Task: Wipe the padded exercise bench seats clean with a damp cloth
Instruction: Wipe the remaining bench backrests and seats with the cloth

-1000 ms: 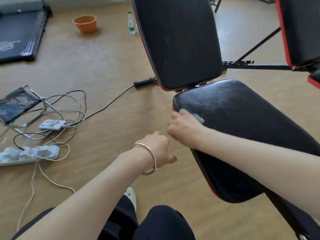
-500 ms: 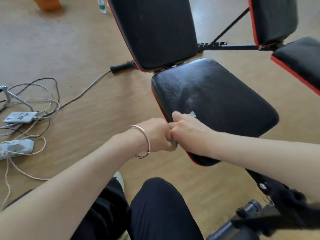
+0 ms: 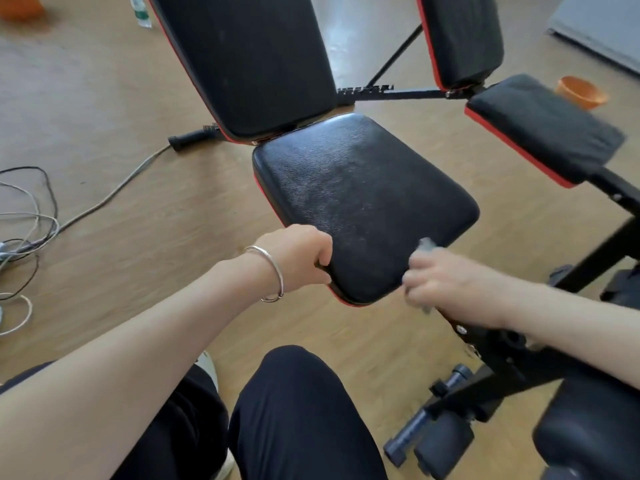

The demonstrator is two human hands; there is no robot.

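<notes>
A black padded bench seat with red trim fills the centre, its tilted backrest rising behind it. My left hand, with a silver bangle on the wrist, grips the seat's near left edge. My right hand is blurred at the seat's near right corner, closed around a small pale cloth that sticks out above the fingers. A second bench with its seat and backrest stands at the right.
Tangled cables lie on the wooden floor at the left. The bench's black frame and foam rollers sit at the lower right. An orange pot stands behind the second bench. My knees are at the bottom.
My right hand has swept with the cloth from the seat's left edge across to its near right corner. My left hand has moved onto the seat's near left edge and gripped it.
</notes>
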